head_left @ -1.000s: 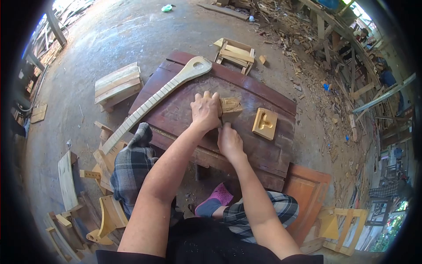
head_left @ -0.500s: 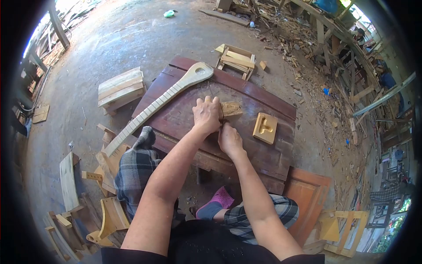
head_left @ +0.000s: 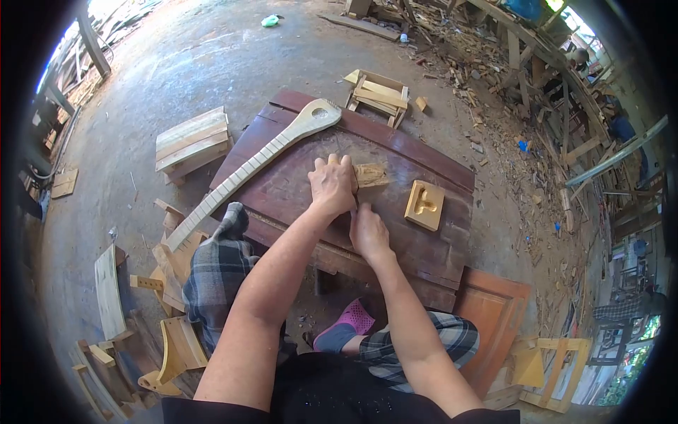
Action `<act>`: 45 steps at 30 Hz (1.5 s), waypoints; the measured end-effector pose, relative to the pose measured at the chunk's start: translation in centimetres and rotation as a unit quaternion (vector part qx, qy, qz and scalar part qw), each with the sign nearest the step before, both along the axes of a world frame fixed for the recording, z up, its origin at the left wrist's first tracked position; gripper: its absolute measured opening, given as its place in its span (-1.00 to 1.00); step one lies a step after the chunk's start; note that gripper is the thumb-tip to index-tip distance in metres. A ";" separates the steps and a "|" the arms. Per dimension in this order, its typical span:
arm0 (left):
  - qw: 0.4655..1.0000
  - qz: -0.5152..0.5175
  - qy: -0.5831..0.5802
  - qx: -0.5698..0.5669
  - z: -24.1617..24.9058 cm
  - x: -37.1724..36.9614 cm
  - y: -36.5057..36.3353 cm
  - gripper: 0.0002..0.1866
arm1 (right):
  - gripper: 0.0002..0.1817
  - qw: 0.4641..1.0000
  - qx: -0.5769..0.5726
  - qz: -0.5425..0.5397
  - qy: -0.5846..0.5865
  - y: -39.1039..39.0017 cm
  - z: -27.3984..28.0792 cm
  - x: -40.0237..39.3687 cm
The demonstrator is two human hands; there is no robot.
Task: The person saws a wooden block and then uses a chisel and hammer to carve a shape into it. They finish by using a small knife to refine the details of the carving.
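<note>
On the dark red board [head_left: 417, 244], a small carved wooden block [head_left: 372, 174] sticks out to the right from beneath my left hand [head_left: 332, 187]. The fingers of that hand bend over the block and press it down. My right hand [head_left: 370, 233] is closed just below the block's near edge. A thin dark part of a tool shows between the two hands, but its kind is hidden. To the right lies a pale block with a T-shaped hollow [head_left: 424, 205]. A long wooden neck with cross lines [head_left: 265, 155] lies slanted across the left side.
Wooden stools stand on the floor: one at left [head_left: 193, 141], another beyond the board [head_left: 380, 95]. Wooden offcuts [head_left: 180, 339] crowd the lower left. An orange-brown panel [head_left: 494, 311] leans at lower right. Scrap wood [head_left: 494, 99] litters the right side.
My right hand has drawn back slightly toward my body, away from the block. My left hand and the block look nearly unmoved.
</note>
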State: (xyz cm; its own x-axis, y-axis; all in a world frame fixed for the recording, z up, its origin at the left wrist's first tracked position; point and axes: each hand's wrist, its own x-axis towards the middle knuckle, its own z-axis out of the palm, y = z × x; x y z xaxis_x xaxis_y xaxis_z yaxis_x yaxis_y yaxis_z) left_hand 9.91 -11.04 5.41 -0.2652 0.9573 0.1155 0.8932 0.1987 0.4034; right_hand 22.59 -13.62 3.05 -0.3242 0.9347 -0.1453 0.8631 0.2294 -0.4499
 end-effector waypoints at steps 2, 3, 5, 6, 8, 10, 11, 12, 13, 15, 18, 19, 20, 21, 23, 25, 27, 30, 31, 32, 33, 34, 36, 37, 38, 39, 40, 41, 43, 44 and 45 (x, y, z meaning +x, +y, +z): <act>1.000 0.010 -0.007 0.003 0.2 0.1 0.1 -0.49 | -0.72 1.000 -0.012 -0.011 0.007 -2.5 0.9 1.1; 1.000 0.006 0.004 -0.005 0.0 0.0 0.2 -0.48 | -0.71 0.999 -0.029 -0.026 0.014 -3.4 1.2 1.5; 1.000 0.000 0.013 -0.021 -0.5 -0.1 0.1 -0.48 | -0.70 0.999 -0.041 -0.026 0.012 -3.1 1.3 1.1; 1.000 -0.006 0.007 -0.006 -0.4 -0.3 0.2 -0.48 | -0.70 0.998 -0.046 -0.031 0.016 -2.7 1.4 0.8; 1.000 -0.016 0.006 0.016 0.0 -0.3 0.2 -0.47 | -0.71 1.000 -0.024 -0.015 0.012 -0.1 0.1 0.0; 1.000 -0.008 0.004 0.005 0.0 -0.2 0.0 -0.46 | -0.71 1.000 0.005 0.008 0.009 1.2 -0.3 -0.4; 1.000 -0.007 0.006 0.008 -0.1 -0.2 -0.1 -0.46 | -0.71 1.000 0.006 0.008 0.015 1.1 -0.2 -0.4; 1.000 -0.007 0.007 0.006 -0.3 0.0 -0.2 -0.46 | -0.71 1.000 0.006 0.007 0.019 0.9 -0.3 -0.3; 1.000 -0.005 0.006 0.003 -0.4 0.1 0.0 -0.47 | -0.71 1.000 0.008 0.009 0.017 0.0 0.2 0.1; 1.000 -0.003 0.006 -0.005 0.2 -0.1 0.2 -0.47 | -0.70 0.999 -0.031 -0.024 0.009 -2.6 1.5 1.0; 1.000 -0.013 0.004 -0.017 -0.2 -0.3 0.3 -0.46 | -0.71 0.999 -0.036 -0.027 0.008 -3.1 1.6 1.2; 1.000 -0.019 0.007 -0.007 -0.3 -0.4 0.3 -0.45 | -0.71 0.999 -0.038 -0.031 0.009 -2.0 1.1 0.8; 1.000 -0.023 0.010 -0.007 -0.3 -0.2 0.2 -0.45 | -0.73 1.000 -0.022 -0.017 0.008 -0.1 0.2 0.0; 1.000 -0.022 0.007 -0.011 -0.3 -0.2 0.2 -0.45 | -0.74 1.000 -0.003 -0.001 0.009 1.2 -0.3 -0.5; 1.000 -0.018 0.009 -0.012 0.0 -0.4 0.1 -0.45 | -0.73 1.000 0.010 0.008 0.006 1.9 -0.5 -0.7; 1.000 -0.002 0.010 -0.010 -0.1 0.2 0.1 -0.46 | -0.72 1.000 0.018 0.015 -0.005 1.3 -0.3 -0.2; 1.000 -0.001 0.010 -0.012 0.2 0.0 0.4 -0.44 | -0.72 1.000 -0.014 -0.004 0.013 -1.4 0.9 0.8; 0.999 -0.006 0.024 -0.025 -0.5 -0.1 0.5 -0.42 | -0.73 1.000 -0.015 -0.022 0.001 -2.8 0.7 1.5; 1.000 -0.018 0.012 -0.021 0.2 -0.2 0.2 -0.42 | -0.73 1.000 -0.020 -0.024 0.002 -2.1 0.5 1.2; 0.999 -0.032 0.003 -0.014 0.8 -0.3 0.1 -0.42 | -0.73 1.000 -0.013 -0.010 0.002 -0.4 0.2 0.4; 0.999 -0.031 0.010 -0.009 0.4 -0.2 0.1 -0.43 | -0.73 1.000 -0.002 0.005 0.002 1.0 0.0 -0.1; 0.999 -0.032 0.014 -0.004 0.0 -0.2 0.3 -0.43 | -0.73 1.000 0.002 0.005 0.006 1.6 -0.5 -0.2; 1.000 -0.006 0.009 -0.013 -0.4 -0.3 0.6 -0.44 | -0.73 1.000 0.007 0.015 0.018 2.7 -1.1 -0.6; 1.000 -0.006 0.009 -0.011 -0.3 -0.2 0.6 -0.44 | -0.73 1.000 0.010 0.015 0.017 2.1 -0.6 -0.4; 1.000 -0.003 0.004 -0.001 -0.3 0.1 0.5 -0.46 | -0.74 1.000 0.001 0.005 0.019 0.7 0.3 0.1; 1.000 0.002 -0.002 0.007 -0.5 0.2 0.5 -0.48 | -0.75 1.000 -0.010 -0.003 0.020 -0.6 0.9 0.6; 1.000 0.004 -0.006 0.004 -0.5 0.2 0.6 -0.48 | -0.75 1.000 -0.012 -0.001 0.015 -1.9 1.1 1.1; 1.000 0.001 0.000 -0.005 -0.3 0.1 0.7 -0.49 | -0.75 1.000 -0.023 -0.015 0.005 -3.2 1.1 1.6; 1.000 -0.001 0.003 -0.018 -0.2 0.0 0.6 -0.49 | -0.74 0.999 -0.033 -0.025 0.007 -3.5 0.6 2.0; 1.000 -0.009 0.001 -0.016 0.0 -0.1 0.5 -0.49 | -0.74 0.999 -0.035 -0.026 0.008 -2.6 0.1 1.6; 1.000 -0.019 0.002 -0.012 0.3 -0.3 0.5 -0.49 | -0.74 1.000 -0.019 -0.011 0.022 -1.1 -0.2 1.0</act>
State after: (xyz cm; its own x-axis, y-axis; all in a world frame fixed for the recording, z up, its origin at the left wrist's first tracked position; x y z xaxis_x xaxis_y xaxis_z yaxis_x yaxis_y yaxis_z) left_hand 9.65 -10.55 5.72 -0.2281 0.9692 0.0927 0.9017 0.1743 0.3957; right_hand 23.55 -14.68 2.87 -0.3110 0.9356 -0.1671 0.8466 0.1928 -0.4960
